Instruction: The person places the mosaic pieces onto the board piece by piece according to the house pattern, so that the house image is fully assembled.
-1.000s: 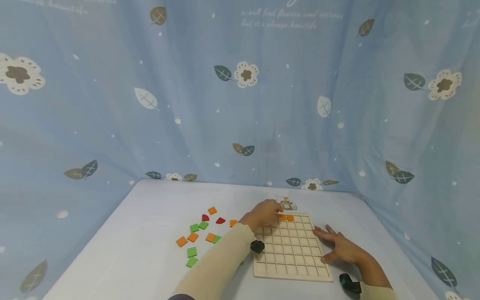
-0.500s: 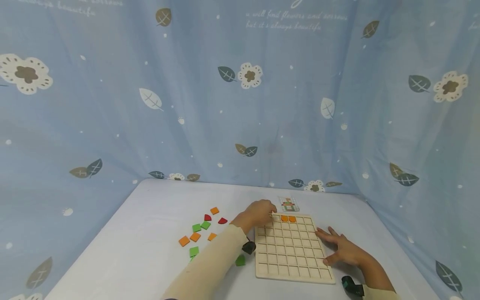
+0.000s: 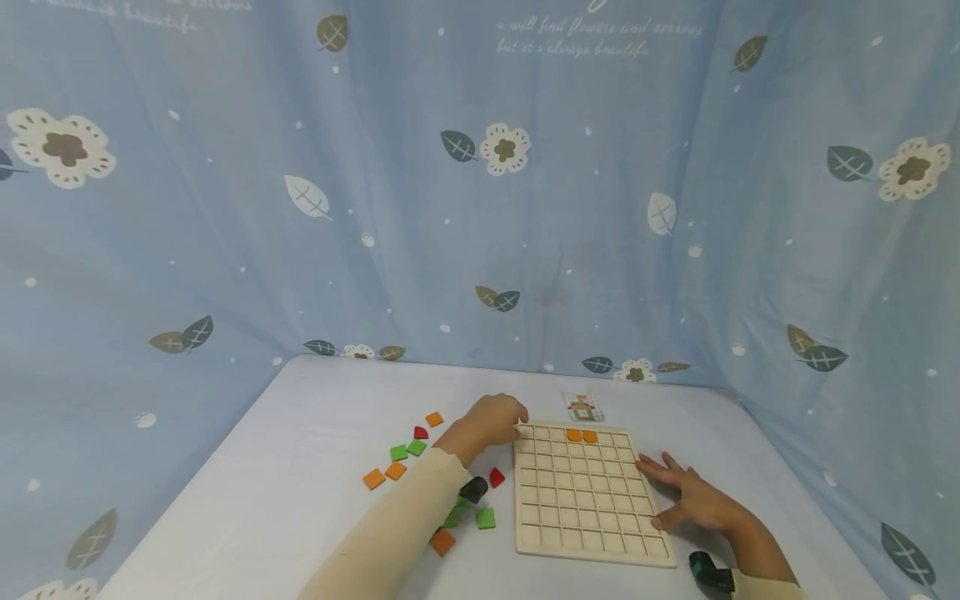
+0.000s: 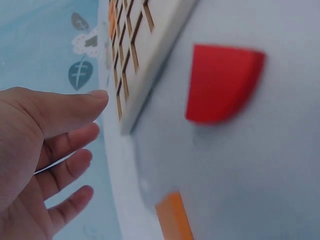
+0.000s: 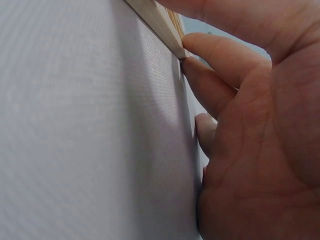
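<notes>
A person's left hand (image 3: pixel 491 419), relaxed and empty, hangs beside a gridded board (image 3: pixel 581 485) toward the right edge of the counter (image 3: pixel 300 433); the right hand (image 3: pixel 693 498), fingers spread, touches the board. Two orange pieces (image 3: pixel 590 437) sit in its far row; a card (image 3: pixel 582 407) lies toward the counter's far edge.

A pale gridded board (image 3: pixel 591 500) lies flat, holding two orange pieces (image 3: pixel 573 436).

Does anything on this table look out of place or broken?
Nothing stands out. The grid board looks intact, with two orange pieces side by side in its far row. Loose pieces lie scattered to its left, but that seems ordinary mid-work.
</notes>
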`<state>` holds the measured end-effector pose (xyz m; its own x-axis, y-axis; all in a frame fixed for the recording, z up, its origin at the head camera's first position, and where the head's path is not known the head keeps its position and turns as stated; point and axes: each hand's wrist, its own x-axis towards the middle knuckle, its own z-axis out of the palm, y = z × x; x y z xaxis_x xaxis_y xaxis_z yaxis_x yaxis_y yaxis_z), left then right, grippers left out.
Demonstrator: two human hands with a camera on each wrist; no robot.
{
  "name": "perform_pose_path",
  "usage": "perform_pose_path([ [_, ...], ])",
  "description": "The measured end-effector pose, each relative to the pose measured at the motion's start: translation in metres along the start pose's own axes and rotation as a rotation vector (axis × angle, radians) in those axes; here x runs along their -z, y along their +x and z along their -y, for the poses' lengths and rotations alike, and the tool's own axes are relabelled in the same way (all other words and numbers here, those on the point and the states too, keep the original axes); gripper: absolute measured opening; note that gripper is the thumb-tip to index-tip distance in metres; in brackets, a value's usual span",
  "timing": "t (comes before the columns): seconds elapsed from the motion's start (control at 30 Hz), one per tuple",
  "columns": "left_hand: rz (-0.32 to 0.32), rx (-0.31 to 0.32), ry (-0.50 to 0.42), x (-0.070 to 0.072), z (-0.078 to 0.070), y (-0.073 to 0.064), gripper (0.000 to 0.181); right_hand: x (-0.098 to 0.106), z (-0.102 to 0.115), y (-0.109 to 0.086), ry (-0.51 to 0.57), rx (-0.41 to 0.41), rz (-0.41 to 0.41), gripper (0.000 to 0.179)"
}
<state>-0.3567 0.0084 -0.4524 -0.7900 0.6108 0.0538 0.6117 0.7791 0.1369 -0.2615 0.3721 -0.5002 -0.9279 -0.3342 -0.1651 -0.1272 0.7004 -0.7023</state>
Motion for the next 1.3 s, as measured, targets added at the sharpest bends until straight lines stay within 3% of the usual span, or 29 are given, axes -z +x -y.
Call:
perform_pose_path([
  [0.33, 0.011, 0.048, -0.077, 0.008, 0.015, -0.027, 0.027, 0.0, -0.001, 0.0, -0.03, -0.003, -0.015, 0.099],
  [0.57, -0.051, 0.023, -0.012, 0.006, 0.027, -0.037, 0.019, 0.001, 0.001, 0.0, -0.037, 0.002, -0.023, 0.099],
  [0.73, -0.071, 0.03, -0.079, 0.007, 0.033, -0.043, 0.016, 0.003, 0.002, 0.0, -0.035, -0.002, -0.023, 0.099],
  [0.97, -0.084, 0.07, -0.181, 0.0, 0.042, -0.049, 0.017, 0.004, 0.001, 0.001, -0.027, -0.006, -0.024, 0.099],
  [1.3, -0.075, 0.095, -0.192, -0.011, 0.045, -0.062, 0.019, -0.001, 0.003, -0.004, -0.014, 0.014, -0.016, 0.096],
])
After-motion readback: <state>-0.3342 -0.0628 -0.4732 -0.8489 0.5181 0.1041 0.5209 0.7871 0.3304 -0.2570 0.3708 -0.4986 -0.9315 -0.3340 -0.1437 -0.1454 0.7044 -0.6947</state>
